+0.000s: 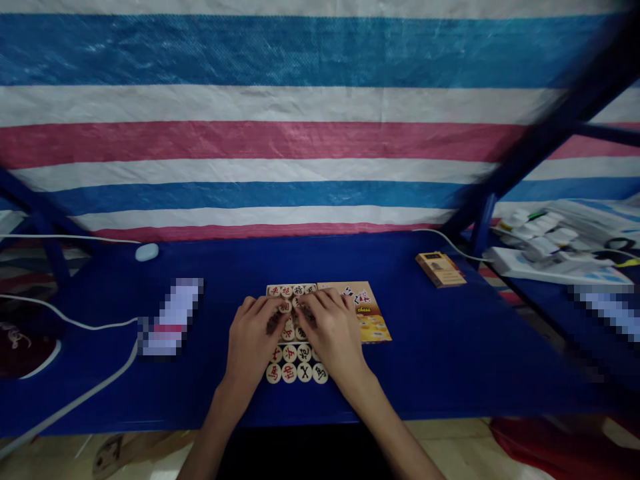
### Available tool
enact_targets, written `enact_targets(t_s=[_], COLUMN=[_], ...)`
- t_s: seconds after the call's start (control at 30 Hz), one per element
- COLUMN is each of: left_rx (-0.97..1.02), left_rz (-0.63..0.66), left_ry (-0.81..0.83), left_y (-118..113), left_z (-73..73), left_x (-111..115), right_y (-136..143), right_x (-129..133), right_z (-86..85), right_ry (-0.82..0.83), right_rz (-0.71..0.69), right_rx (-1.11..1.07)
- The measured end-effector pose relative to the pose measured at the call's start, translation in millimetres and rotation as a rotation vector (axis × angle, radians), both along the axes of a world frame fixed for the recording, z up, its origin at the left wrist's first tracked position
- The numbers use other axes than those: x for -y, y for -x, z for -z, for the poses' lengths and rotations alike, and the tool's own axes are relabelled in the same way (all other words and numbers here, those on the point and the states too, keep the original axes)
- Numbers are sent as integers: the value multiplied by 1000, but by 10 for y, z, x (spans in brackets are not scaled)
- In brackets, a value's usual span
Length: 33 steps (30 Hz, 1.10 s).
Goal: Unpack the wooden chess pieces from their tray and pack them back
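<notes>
A shallow box (269,288) of round Chinese chess pieces lies in front of me, with red and black characters on the pieces. My left hand (253,333) reaches over its left side, fingers curled and closed at a red-marked chess piece (285,307). From the right, my right hand (336,328) bends its fingers and thumb together over a black-marked chess piece (299,303). The two sets of fingertips are close together, and they partly hide the pieces below. Nearer to me, loose chess pieces (289,373) lie face up in two rows on the blue table.
Right of the box lies a printed chess lid (375,323), partly behind my right hand. A small tan carton (441,269) is farther right. At left are a blurred-out phone (173,317), white cables (95,327) and a white oval object (147,252). Striped sheeting (280,140) hangs behind.
</notes>
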<state>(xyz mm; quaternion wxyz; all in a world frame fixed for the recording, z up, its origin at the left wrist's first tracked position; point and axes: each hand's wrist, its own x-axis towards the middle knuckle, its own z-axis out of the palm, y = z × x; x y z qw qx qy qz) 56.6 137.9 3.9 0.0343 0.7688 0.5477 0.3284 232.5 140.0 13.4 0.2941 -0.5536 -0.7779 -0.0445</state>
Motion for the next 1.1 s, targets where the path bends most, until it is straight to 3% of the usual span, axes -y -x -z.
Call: enact_targets(t_s=[0.2, 0.33, 0.43, 0.57, 0.77, 0.9, 1.1], left_rx=[200, 95, 39, 33, 59, 15, 38], left_rz=[-104, 17, 25, -11, -19, 19, -22], left_ry=[-96, -171, -163, -112, -34, -50, -17], left_y=[330, 564, 632, 642, 669, 660, 604], left_z=[2, 227, 386, 454, 425, 408, 380], left_x=[571, 1011, 1174, 1189, 1106, 1076, 1045], right_y=[-422, -752, -869, -838, -719, -703, -673], right_x=[576, 994, 1135, 1157, 1141, 1136, 1114], right_z=[-10, 207, 394, 508, 480, 490, 501], right_ry=[-215, -180, -142, -86, -74, -69, -60], right_rz=[-61, -180, -219, -175, -72, -60, -58], right_rx=[-261, -162, -86, -102, -150, -126, -128])
